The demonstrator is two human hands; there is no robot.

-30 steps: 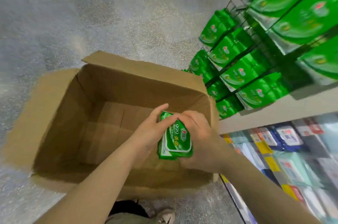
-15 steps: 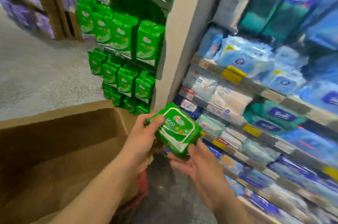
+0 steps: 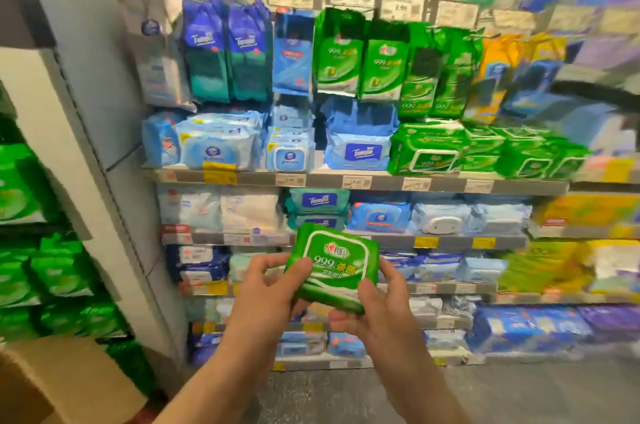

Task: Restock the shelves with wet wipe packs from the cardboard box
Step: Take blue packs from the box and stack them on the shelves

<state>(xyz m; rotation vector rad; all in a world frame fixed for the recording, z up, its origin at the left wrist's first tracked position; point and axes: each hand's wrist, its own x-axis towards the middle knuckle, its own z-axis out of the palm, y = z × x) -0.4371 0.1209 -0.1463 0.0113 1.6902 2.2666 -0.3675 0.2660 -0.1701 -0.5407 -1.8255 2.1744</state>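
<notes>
head view: both hands [image 3: 263, 299] grip a glossy, square green wipe pack [image 3: 334, 267].

Grey upright panel [image 3: 104, 105] left, grey speckled floor [image 3: 519, 396] below (edges blurred), even light.

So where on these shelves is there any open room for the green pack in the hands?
Little shows. Both the left hand and right hand hold the green pack. A dark gap shows among the hanging green bags, beside the yellow ones. The shelf of stacked green packs looks packed edge to edge; blur hides the rest.
</notes>
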